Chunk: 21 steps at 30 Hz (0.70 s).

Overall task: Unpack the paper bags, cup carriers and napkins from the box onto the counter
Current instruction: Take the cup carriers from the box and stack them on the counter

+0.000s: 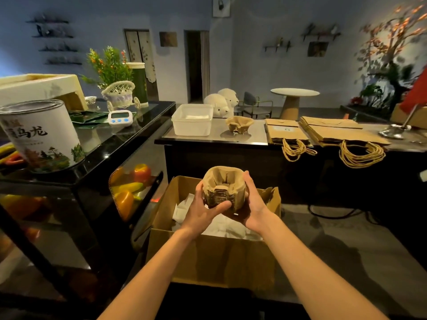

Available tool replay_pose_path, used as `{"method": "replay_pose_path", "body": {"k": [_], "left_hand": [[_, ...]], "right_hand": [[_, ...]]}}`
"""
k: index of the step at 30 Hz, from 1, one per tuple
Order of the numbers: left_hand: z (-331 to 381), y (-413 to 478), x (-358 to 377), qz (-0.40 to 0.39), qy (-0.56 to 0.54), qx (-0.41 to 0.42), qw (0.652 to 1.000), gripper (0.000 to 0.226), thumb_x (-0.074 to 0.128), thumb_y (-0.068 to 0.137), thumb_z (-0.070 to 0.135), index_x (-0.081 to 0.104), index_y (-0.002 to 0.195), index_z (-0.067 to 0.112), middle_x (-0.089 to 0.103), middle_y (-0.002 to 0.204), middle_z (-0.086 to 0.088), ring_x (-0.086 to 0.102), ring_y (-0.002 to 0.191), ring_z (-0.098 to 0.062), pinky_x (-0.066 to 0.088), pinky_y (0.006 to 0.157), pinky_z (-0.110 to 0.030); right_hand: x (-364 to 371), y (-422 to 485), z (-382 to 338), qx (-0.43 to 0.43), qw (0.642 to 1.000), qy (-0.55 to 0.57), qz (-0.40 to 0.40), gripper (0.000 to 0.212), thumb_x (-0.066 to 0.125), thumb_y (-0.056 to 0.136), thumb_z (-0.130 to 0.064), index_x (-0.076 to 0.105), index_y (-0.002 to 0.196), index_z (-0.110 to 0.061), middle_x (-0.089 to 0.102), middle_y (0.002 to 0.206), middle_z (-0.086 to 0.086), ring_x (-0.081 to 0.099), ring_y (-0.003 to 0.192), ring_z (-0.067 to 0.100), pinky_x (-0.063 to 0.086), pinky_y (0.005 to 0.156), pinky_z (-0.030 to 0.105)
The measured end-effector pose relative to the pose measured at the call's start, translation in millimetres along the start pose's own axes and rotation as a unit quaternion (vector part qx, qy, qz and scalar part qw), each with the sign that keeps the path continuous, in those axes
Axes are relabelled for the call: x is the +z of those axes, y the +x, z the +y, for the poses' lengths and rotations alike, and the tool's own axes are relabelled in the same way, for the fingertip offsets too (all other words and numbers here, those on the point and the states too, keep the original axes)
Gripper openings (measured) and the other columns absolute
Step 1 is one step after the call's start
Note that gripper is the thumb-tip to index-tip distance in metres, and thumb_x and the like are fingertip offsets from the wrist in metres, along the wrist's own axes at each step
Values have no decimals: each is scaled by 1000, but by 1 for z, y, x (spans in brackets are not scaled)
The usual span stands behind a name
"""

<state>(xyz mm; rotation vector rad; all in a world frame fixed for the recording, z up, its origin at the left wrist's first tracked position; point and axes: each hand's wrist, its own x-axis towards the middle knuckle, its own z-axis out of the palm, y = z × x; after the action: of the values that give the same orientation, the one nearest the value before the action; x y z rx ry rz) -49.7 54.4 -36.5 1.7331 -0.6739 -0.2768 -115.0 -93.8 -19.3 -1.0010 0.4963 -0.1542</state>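
Moulded pulp cup carriers (223,188) above the cardboard box (208,257)
Left hand (203,209) and right hand (253,204) clasp the ridged stack; crumpled white napkins (228,227) inside the box.

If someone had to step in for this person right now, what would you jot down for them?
Hands: left hand and right hand both grip one stack of cup carriers, held above the open box.
Done: two piles of paper bags and another carrier stack lie on the counter.
Left: set the held stack on the counter, then lift out what look like white napkins lying in the box.
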Motion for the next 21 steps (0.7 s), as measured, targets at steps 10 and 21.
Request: {"method": "replay_pose_path", "body": {"k": [10,21], "left_hand": [[20,6,19,46,-52,55,996,81,77,75,46,34,142,32,50,122,26,57,109,5,48,79,-5],[70,58,19,34,-146,-8,989,64,36,96,66,26,148,31,48,127,12,54,113,-7,50,71,-13]], "right_hand": [[12,-19,-28,-134,966,-195,101,56,37,99,-67,41,140,-29,57,125,1,55,115,19,47,106,45],[22,8,-77,-160,959,-201,119,40,35,102,-58,47,130,-32,57,118,-1,53,109,17,46,89,38]]}}
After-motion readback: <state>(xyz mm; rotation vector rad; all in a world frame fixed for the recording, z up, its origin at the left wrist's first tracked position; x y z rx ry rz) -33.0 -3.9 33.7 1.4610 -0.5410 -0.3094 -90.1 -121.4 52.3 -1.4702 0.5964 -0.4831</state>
